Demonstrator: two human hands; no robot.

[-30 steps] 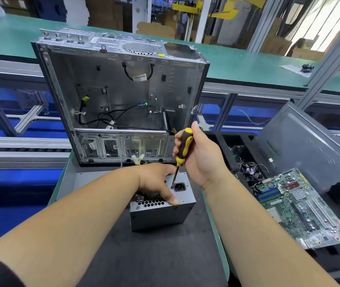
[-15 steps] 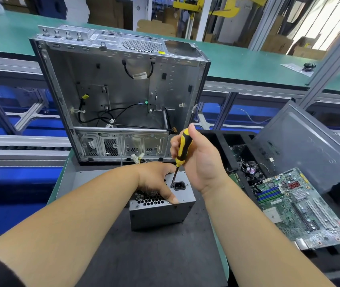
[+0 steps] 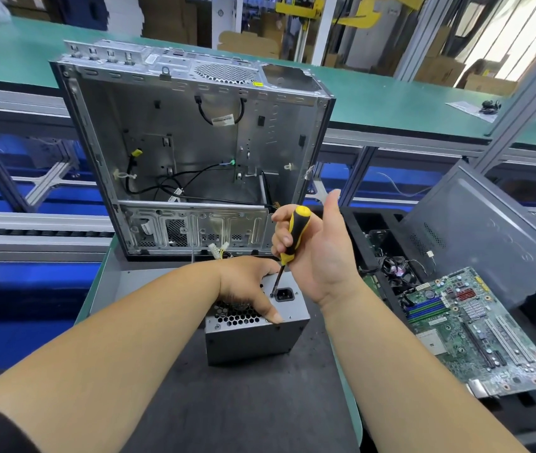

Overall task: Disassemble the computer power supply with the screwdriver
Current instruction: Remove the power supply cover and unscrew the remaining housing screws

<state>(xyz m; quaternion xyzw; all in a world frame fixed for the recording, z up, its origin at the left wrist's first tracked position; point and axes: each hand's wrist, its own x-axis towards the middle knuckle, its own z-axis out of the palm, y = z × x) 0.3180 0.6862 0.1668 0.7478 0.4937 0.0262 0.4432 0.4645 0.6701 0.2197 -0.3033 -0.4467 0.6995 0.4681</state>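
**Screwdriver on the first visible screw, cover still on**

The power supply (image 3: 257,335) sits on the dark bench (image 3: 243,413), just in front of the open computer case (image 3: 191,152). The left hand (image 3: 247,286) presses down on its top, fingers spread over the vent holes, thumb at the near edge. The right hand (image 3: 312,253) pinches the yellow-and-black screwdriver (image 3: 294,233) between curled fingers, thumb lifted away; the tip meets a screw just left of the power socket (image 3: 284,294).

By my read, it's early going: the power supply is out of the case, but its housing looks closed on every side in view, so the cover and insides remain to come apart.

The case holds only loose black cables and brackets. Right of the power supply, a black tray (image 3: 368,223) holds a fan and wires, with a circuit board (image 3: 476,328) lying across its near part.
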